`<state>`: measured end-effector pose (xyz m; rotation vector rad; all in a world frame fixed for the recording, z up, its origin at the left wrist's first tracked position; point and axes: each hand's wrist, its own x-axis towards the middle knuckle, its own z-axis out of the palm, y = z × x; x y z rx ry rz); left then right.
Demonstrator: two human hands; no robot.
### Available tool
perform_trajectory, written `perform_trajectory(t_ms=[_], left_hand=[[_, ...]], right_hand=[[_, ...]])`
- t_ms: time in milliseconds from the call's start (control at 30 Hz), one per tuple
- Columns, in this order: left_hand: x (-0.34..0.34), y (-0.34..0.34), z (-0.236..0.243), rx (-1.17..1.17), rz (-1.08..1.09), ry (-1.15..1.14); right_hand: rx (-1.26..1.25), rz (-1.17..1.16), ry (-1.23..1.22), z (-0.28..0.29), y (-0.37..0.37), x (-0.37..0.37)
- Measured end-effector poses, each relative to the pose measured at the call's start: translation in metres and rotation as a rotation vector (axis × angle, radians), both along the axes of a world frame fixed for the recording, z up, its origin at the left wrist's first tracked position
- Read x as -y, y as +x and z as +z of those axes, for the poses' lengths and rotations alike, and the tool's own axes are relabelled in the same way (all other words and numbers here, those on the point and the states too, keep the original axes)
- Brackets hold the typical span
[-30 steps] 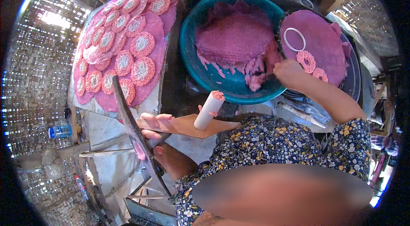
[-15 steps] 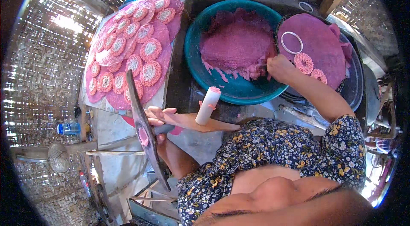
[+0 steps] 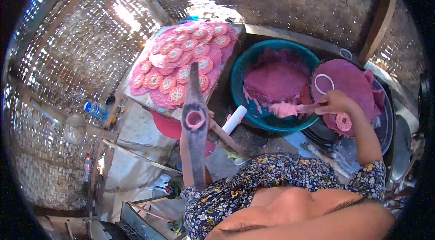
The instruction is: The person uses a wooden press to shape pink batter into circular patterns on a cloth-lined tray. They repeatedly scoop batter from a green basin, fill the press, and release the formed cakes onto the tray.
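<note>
In my left hand (image 3: 211,120) is a long dark wooden bar (image 3: 197,158), tapered at both ends. Pink dough shows inside the round opening at its middle. Beside it, a second wooden handle with a white cylinder (image 3: 234,120) sticks out from the same hand. My right hand (image 3: 337,103) grips a flat spatula (image 3: 309,108), with a lump of pink dough (image 3: 285,110) on its end. That lump is over the near right part of a teal basin (image 3: 238,108), where more pink dough (image 3: 276,81) lies.
Pink and white lacy rounds (image 3: 176,95) cover a pink cloth on a board to the left. Right of the basin, a pink cloth (image 3: 335,70) bears a white ring (image 3: 324,84) and a pink lacy round (image 3: 343,122). Woven walls (image 3: 290,4) stand behind.
My right hand has come up out of the basin with dough on the spatula. The wooden bar has turned more upright, its round opening now facing up. The head view has shifted.
</note>
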<state>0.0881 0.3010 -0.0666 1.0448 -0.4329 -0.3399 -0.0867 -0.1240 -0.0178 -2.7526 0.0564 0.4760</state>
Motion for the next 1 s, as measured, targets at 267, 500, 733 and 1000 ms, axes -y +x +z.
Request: perform_trajectory(t_ms=[267,500,733,1000], left_hand=[[0.101,-0.023,0.064,0.851,-0.025,0.807],[0.141,-0.034,0.072,1.228,-0.157,0.828],[0.144,-0.045,0.074,1.175,-0.044,0.978],[0.142,-0.013,0.048,1.034,-0.160,0.805]], right_hand=[[-0.142,-0.127,0.978,0.047,-0.050,-0.003],[0.152,-0.023,0.418,0.097,-0.065,-0.008],[0.703,0.378,-0.641,0.158,-0.032,-0.101],[1.117,0.665,-0.759,0.112,-0.027,-0.118]])
